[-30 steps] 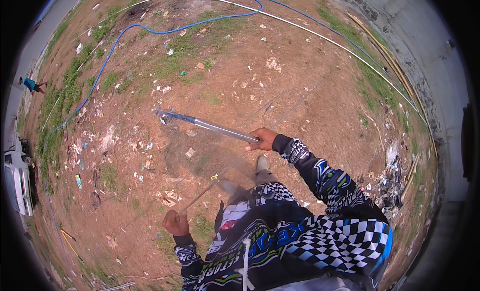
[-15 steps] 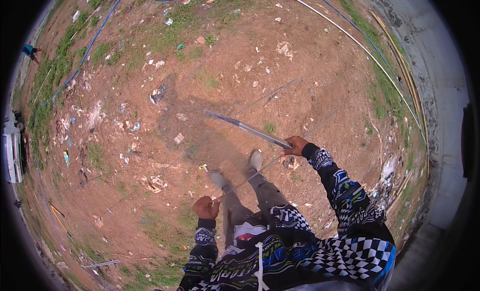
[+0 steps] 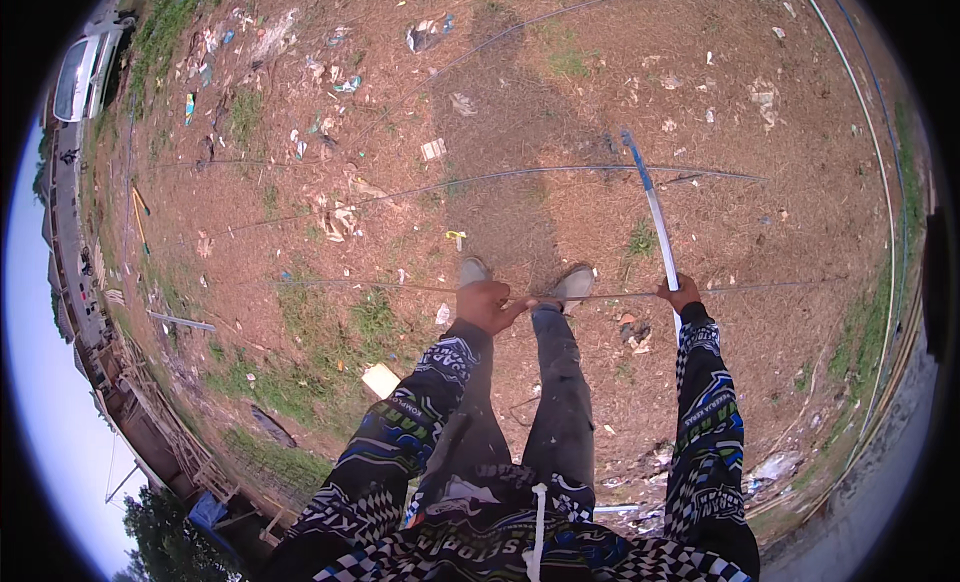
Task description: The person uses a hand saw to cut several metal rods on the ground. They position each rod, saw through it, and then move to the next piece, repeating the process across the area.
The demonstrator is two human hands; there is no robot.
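My left hand (image 3: pixel 485 307) is closed around a long thin metal rod (image 3: pixel 610 298), just above my shoes, with the fingers pinching it. The rod runs crosswise in front of my legs and on past my right hand (image 3: pixel 682 294). That hand is wrapped round the near end of a straight silver bar (image 3: pixel 656 210), whose far part is blue. The bar points away from me, its tip above the ground. At my right hand the bar and the rod cross; whether the fingers also grip the rod cannot be made out.
Another thin rod (image 3: pixel 400 190) lies across the littered brown soil farther out. A white pipe (image 3: pixel 868 102) and blue hose (image 3: pixel 866 57) run along the right. A pale yellowish block (image 3: pixel 381 380) lies left of my legs. A white vehicle (image 3: pixel 85 77) stands far left.
The silver bar has swung from pointing far left to pointing almost straight ahead. My left hand has moved right and farther out, and the rod now lies level. My view has turned left.
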